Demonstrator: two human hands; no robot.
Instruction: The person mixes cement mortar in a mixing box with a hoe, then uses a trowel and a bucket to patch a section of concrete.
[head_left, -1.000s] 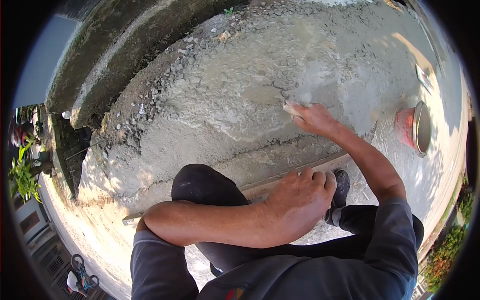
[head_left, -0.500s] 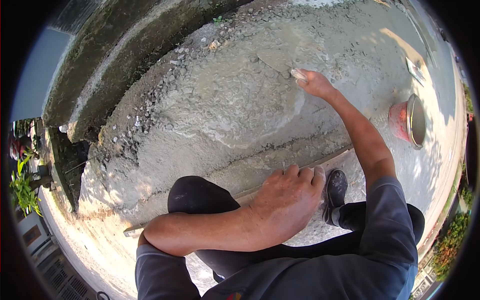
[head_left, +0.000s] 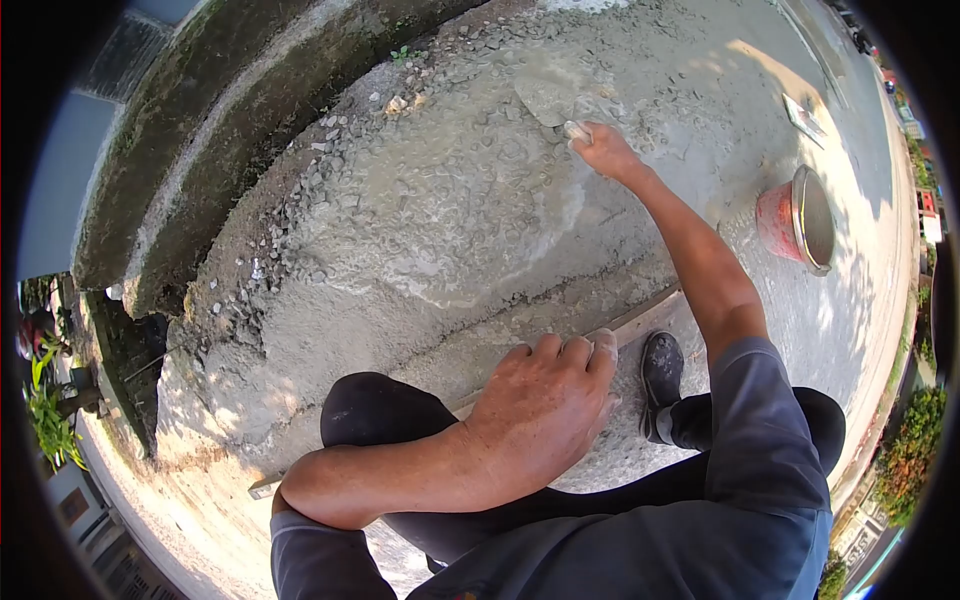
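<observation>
My right hand [head_left: 606, 150] is stretched far forward, closed around the pale handle of a trowel. The trowel's blade [head_left: 543, 98] lies flat on the wet grey concrete [head_left: 430, 190] and is smeared with it. My left hand [head_left: 545, 410] hangs in front of my body, back upward, beside the bent knee [head_left: 380, 405]. Its fingers curl down and inward, so whatever lies under the palm, if anything, is hidden. A long wooden board [head_left: 645, 318] runs along the concrete's near edge, passing behind the left hand.
A red bucket [head_left: 780, 225] stands tilted in view on the right. Beyond it lies a flat, pale tool [head_left: 803, 120]. A mossy concrete kerb [head_left: 190, 185] with a dark gap borders the left. Loose stones [head_left: 240, 270] edge the wet concrete. My dark boot [head_left: 661, 370] stands near the board.
The view has shifted slightly, moving the bucket and both hands a little left in the picture. The trowel remains on the concrete in my right hand.
</observation>
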